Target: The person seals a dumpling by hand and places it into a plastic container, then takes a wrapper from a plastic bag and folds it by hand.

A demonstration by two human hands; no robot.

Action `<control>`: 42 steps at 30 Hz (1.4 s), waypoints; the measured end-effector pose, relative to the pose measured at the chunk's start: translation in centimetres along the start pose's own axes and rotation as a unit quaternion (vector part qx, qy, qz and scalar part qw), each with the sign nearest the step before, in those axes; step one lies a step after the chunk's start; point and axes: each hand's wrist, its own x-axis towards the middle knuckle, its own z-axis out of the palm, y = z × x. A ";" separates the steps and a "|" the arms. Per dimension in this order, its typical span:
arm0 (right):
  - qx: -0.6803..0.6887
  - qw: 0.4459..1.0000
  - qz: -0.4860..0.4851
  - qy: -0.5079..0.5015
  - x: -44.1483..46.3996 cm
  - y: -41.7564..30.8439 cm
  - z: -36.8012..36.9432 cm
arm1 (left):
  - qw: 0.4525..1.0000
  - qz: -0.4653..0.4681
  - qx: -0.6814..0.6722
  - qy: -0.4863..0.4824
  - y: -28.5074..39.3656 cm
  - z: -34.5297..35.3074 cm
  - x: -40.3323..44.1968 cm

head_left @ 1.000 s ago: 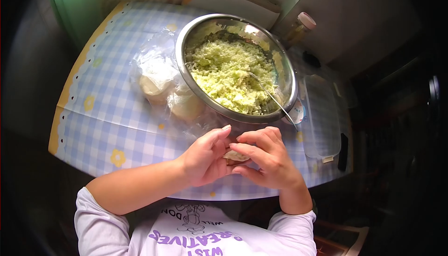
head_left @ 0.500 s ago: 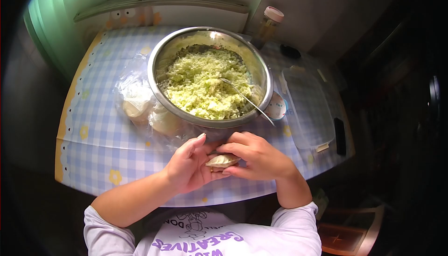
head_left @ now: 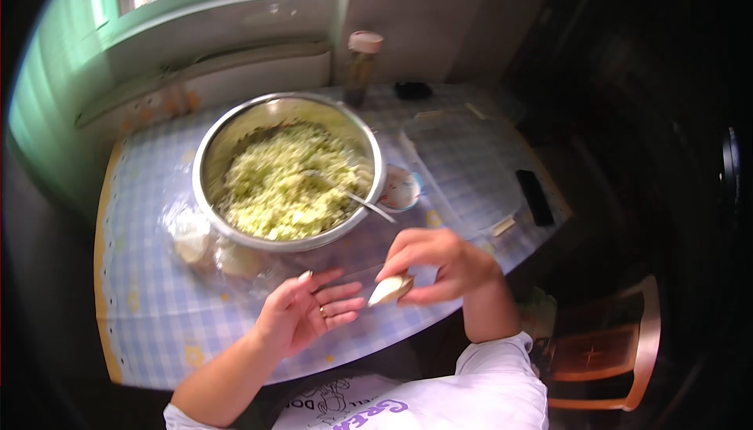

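Observation:
Between the thumb and fingers of my right hand [head_left: 443, 267] is a pale folded dumpling [head_left: 391, 289], held above the table's front edge. My left hand [head_left: 306, 310] is open to its left, palm up with fingers spread and a ring on one finger; nothing lies in it. Beyond both hands stands a large steel bowl [head_left: 205, 209] of chopped pale-green filling [head_left: 286, 183]. A spoon [head_left: 369, 205] rests in the filling, its handle over the bowl's right rim. Left of the bowl, clear plastic bags [head_left: 188, 222] hold pale dough [head_left: 235, 260].
A clear plastic container or lid [head_left: 463, 167] lies at the right, with a dark phone-like object [head_left: 534, 198] beside it. A small patterned dish [head_left: 401, 188] sits by the bowl. At the back stands a pink-capped jar [head_left: 362, 65]. A wooden chair [head_left: 600, 344] is at the right.
My right hand has lifted the dumpling off my left hand and moved it right. My left hand has opened and shifted left. The camera view has turned toward the right.

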 end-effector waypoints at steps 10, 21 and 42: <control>-0.029 0.869 0.346 0.352 -2.3 13.9 -15.3 | 0.995 0.002 0.098 0.019 -0.5 -0.2 0.2; -0.089 0.800 0.487 0.340 0.9 20.6 -14.8 | 0.996 -0.011 0.083 0.020 -0.4 -0.6 0.1; -0.187 0.783 0.496 0.326 1.2 21.0 -14.8 | 0.996 -0.012 0.088 0.032 -0.4 -0.4 -0.1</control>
